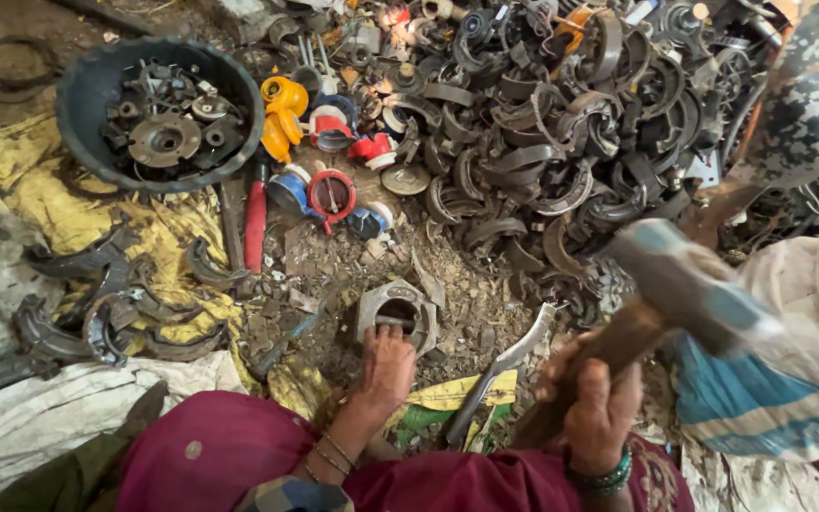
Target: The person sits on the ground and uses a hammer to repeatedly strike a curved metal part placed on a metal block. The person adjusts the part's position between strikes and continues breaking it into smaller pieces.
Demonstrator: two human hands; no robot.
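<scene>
My left hand (pixel 386 368) rests on the near edge of a grey metal housing (pixel 396 313) with a round hole, steadying it on the dirt. My right hand (pixel 599 403) is closed round the wooden handle of a hammer (pixel 684 280). Its heavy metal head is raised and blurred, up and to the right of the housing. A curved metal strip (pixel 504 365) lies on the ground between my two hands.
A dark round tub (pixel 87 90) of metal parts stands at the upper left. A big heap of curved brake shoes (pixel 542 142) fills the top right. Red pliers (pixel 256 223), coloured plastic caps (pixel 331 194) and yellow sacking (pixel 39 199) lie around. Another person's patterned sleeve (pixel 803 104) shows at right.
</scene>
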